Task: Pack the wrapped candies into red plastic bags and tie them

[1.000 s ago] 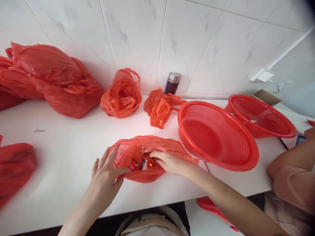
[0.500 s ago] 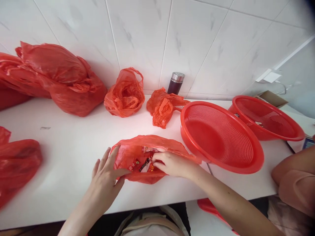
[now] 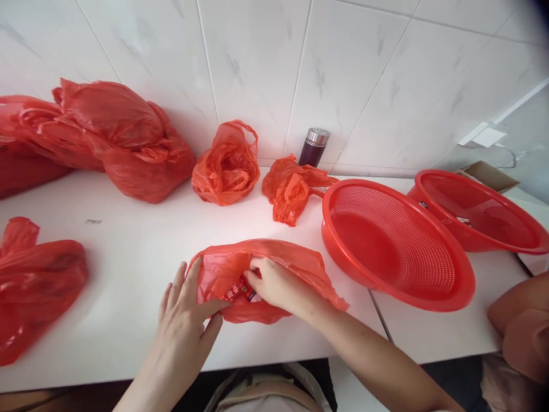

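A red plastic bag (image 3: 295, 254) lies with its mouth gaping toward me, small wrapped packets (image 3: 235, 290) inside. At its left rim is my left hand (image 3: 184, 315), fingers spread, the thumb reaching over the near edge and the index finger against the side. My right hand (image 3: 272, 283) is inside the bag, its fingers curled together above the packets. Whatever those fingers pinch is hidden from me. Just right of the bag stands a large red perforated basket (image 3: 364, 246).
Full red bags (image 3: 141, 143) lean on the tiled wall at left, with another bag (image 3: 47, 286) nearer. Behind are an open red bag (image 3: 225, 166), a crumpled bag (image 3: 291, 194) and a dark flask (image 3: 314, 149). A second basket (image 3: 480, 212) and a person's arm (image 3: 521, 320) are at right.
My right hand has moved left and slightly up inside the bag, toward its middle. My left hand stays at the rim. The whole view has shifted slightly.
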A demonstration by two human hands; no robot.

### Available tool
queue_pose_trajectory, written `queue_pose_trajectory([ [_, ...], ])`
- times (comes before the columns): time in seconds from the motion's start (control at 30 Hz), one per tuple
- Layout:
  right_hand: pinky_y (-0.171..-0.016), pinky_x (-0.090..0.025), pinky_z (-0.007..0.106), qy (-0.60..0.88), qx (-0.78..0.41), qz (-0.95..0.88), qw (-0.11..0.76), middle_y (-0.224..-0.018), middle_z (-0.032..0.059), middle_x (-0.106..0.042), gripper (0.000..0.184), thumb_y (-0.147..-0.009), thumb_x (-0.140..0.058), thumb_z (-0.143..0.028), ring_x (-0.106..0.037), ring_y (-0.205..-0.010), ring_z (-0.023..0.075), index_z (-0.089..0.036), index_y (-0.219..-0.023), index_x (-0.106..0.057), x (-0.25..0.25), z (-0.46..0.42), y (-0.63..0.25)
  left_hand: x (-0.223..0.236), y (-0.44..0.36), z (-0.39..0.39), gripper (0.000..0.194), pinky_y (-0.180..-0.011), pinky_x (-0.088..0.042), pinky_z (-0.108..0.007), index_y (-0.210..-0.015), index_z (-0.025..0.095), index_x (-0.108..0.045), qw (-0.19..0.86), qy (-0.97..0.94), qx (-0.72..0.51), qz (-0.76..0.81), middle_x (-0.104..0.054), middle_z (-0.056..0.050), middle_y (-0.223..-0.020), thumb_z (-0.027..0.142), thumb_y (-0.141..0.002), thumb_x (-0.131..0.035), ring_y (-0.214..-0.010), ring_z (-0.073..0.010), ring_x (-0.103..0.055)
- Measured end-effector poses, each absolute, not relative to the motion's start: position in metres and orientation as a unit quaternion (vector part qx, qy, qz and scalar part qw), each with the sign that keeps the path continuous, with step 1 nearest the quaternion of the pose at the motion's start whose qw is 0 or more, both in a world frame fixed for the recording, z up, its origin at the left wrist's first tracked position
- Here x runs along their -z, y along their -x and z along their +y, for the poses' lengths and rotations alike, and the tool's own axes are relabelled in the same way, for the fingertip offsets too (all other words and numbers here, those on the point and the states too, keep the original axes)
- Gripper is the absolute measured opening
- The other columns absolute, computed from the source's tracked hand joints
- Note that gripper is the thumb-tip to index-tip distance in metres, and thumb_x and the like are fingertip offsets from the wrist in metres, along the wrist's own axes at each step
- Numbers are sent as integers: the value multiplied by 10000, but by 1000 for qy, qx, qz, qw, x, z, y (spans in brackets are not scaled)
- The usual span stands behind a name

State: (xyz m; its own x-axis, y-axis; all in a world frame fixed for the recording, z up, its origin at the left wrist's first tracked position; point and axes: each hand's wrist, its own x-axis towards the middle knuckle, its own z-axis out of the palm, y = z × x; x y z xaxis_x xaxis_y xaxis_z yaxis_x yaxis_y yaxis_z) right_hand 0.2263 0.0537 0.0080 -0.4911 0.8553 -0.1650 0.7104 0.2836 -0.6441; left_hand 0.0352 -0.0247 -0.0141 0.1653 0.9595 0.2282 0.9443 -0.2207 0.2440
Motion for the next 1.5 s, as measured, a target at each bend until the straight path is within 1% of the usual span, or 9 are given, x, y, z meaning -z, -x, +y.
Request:
queue_pose_trajectory([
  [0.17, -789, -480, 286, 408, -291, -856, 130, -1044, 9, -676, 116, -878, -544, -217, -645, -938, 202, -244, -955, -626, -8, 49, -228, 10, -42, -21, 283, -1048, -316, -631, -905, 320, -775, 30, -766, -182, 616, 90, 60, -1618, 224, -854, -513, -1439, -448, -108],
  [0.27, -969, -425, 382, 410, -214, -874, 148, -1288, 33, -569, 320, -777, -697, -275, -534, -1179, 300, -276, -1084, -605, 1, 46, -219, 4, -44, -19, 277, -1066, -296, -620, -895, 305, -776, 17, -755, -182, 630, -23, -5, -1621, 255, -860, -506, -1442, -430, -128],
  [0.43, -901, -484, 306, 406, -317, -846, 135, -1103, 29, -671, 272, -912, -545, -288, -636, -1011, 202, -254, -1179, -586, -8, 42, -232, 0, -38, -14, 343, -1026, -363, -602, -940, 296, -766, 41, -733, -139, 665, -250, -117, -1559, 511, -856, -513, -1418, -424, -231],
  [0.57, -1022, -426, 343, 424, -341, -831, 113, -1402, 68, -516, 412, -905, -521, -187, -509, -1258, 219, -243, -1313, -539, -36, 44, -257, 8, -42, -4, 333, -1012, -391, -568, -948, 285, -757, 19, -715, -136, 686, -270, -118, -1546, 460, -894, -479, -1406, -412, -264],
  [0.77, -874, -495, 325, 457, -357, -813, 46, -1066, 73, -711, 315, -894, -436, -76, -668, -970, 209, -180, -1057, -685, -23, 52, -272, 26, -43, 2, 340, -1027, -362, -576, -1160, 257, -680, 4, -724, -63, 687, -265, -155, -1542, 285, -850, -542, -1415, -435, -219],
  [0.9, -937, -464, 342, 449, -360, -816, 46, -1263, 76, -617, 445, -827, -619, -179, -597, -1138, 241, -242, -1265, -567, -2, 51, -272, 33, -36, -2, 399, -1030, -346, -590, -1195, 243, -661, 20, -729, -44, 682, -225, -186, -1554, 324, -813, -582, -1421, -453, -184],
  [1.17, -711, -464, 270, 426, -334, -839, 57, -889, 9, -636, 91, -852, -582, -131, -619, -817, 158, -198, -797, -554, -13, 56, -270, 40, -38, -4, 364, -1051, -327, -586, -1182, 287, -664, 41, -713, -64, 697, -216, -119, -1577, 315, -828, -584, -1435, -435, -157],
  [1.4, -980, -464, 344, 479, -301, -809, 158, -1274, 78, -617, 391, -926, -403, -90, -576, -1179, 186, -201, -1284, -515, -28, 52, -274, 25, -37, 3, 465, -999, -419, -551, -1355, 156, -497, 31, -700, -153, 697, -273, -198, -1543, 302, -923, -406, -1397, -400, -290],
  [1.5, -969, -498, 329, 458, -275, -828, 171, -1275, 32, -628, 419, -922, -435, -107, -602, -1152, 176, -255, -1301, -533, -59, 34, -286, 1, -34, -7, 416, -929, -505, -449, -1325, 270, -509, 48, -704, -278, 652, -425, -109, -1455, 336, -921, -437, -1266, -312, -489],
])
